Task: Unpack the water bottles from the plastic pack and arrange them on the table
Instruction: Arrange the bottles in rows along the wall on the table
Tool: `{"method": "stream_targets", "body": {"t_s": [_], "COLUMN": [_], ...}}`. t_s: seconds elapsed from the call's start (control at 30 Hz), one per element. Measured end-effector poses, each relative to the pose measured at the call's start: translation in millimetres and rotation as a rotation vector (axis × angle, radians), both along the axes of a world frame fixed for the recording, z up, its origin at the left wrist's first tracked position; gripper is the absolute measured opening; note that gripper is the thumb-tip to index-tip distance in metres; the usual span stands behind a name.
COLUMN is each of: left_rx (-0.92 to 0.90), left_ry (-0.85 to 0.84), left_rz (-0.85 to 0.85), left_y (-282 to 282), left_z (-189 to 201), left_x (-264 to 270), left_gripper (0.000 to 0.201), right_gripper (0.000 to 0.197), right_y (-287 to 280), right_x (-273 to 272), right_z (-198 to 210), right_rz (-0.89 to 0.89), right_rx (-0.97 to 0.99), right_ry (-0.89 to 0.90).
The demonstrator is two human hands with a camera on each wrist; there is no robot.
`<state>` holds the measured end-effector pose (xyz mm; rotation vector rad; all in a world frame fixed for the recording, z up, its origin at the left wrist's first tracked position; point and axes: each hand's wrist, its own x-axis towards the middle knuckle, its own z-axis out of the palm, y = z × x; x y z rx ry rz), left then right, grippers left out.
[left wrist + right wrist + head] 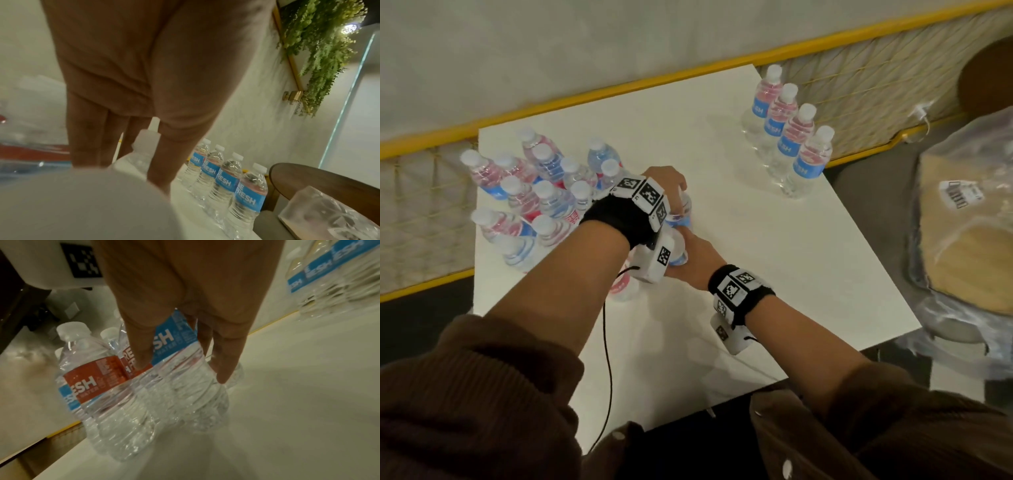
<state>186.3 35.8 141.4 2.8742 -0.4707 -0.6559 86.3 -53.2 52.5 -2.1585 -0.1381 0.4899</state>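
Bottles upright, long axis vertical, both hands on them just right of the clustered pack [534,202], mid-table [774,274]. L hand [667,181] curls over the far bottle [683,205] from above; R hand [185,308] pinches nearer bottle [180,369] at the label, thumb one side, fingers [226,356] other. Finished row [787,137] sits well right, so R is nearer it, I'd say.

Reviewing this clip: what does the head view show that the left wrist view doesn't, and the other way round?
Only the head view shows the cluster of bottles at the table's left side, both wrist bands, and the right hand on a bottle. Only the left wrist view shows hanging greenery on the wall and the left hand's palm side over a bottle's cap. Both show the row of four bottles.
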Motion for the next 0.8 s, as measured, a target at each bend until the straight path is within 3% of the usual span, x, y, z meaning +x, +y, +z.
{"method": "stream_targets", "body": {"t_s": [0.17, 0.37, 0.8], "left_rx": [0.016, -0.016, -0.278], "left_ry": [-0.029, -0.007, -0.015], "left_rz": [-0.064, -0.077, -0.1], "left_y": [0, -26, -165], "left_z": [5, 6, -6], "left_x": [1, 0, -12], "left_gripper": [0.045, 0.045, 0.035], "right_gripper": [0.075, 0.059, 0.063], "right_y": [-25, -90, -219], "right_x": [-5, -16, -4], "right_z": [4, 4, -7], "right_rz": [-0.024, -0.208, -0.434], "right_rx": [-0.048, -0.017, 0.043], "right_ry": [0.048, 0.063, 0.064]}}
